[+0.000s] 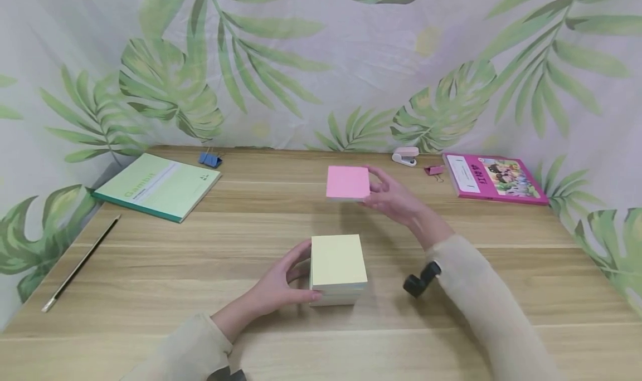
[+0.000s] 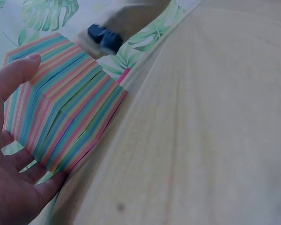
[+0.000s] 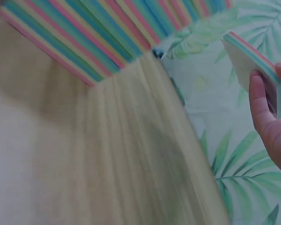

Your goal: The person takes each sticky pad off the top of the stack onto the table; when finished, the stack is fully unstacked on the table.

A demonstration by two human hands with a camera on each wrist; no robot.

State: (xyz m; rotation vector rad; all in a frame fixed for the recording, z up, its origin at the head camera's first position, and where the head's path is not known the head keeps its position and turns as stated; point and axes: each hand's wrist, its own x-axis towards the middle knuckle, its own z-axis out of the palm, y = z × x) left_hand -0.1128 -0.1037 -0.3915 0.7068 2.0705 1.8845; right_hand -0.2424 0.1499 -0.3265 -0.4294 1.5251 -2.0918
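A tall block of stacked sticky notes (image 1: 338, 260) with a pale yellow top stands on the table. My left hand (image 1: 278, 283) grips its left side, thumb at the front and fingers toward the back. Striped pink, yellow, green and blue edges of the sticky-note stack (image 2: 70, 103) show in the left wrist view. Beyond the stack, my right hand (image 1: 393, 198) pinches a thin pad of sticky notes (image 1: 348, 181) by its right side, pink face up. The right wrist view shows that this pad (image 3: 257, 70) is raised off the table, with layered coloured edges.
At the left lie a green notebook (image 1: 157, 186) and a pencil (image 1: 82, 261). Along the back are a blue binder clip (image 1: 210, 159), a pink-and-white stapler (image 1: 405, 156) and a pink binder clip (image 1: 434, 170). A magenta book (image 1: 495, 179) lies at the back right, near the leaf-print curtain.
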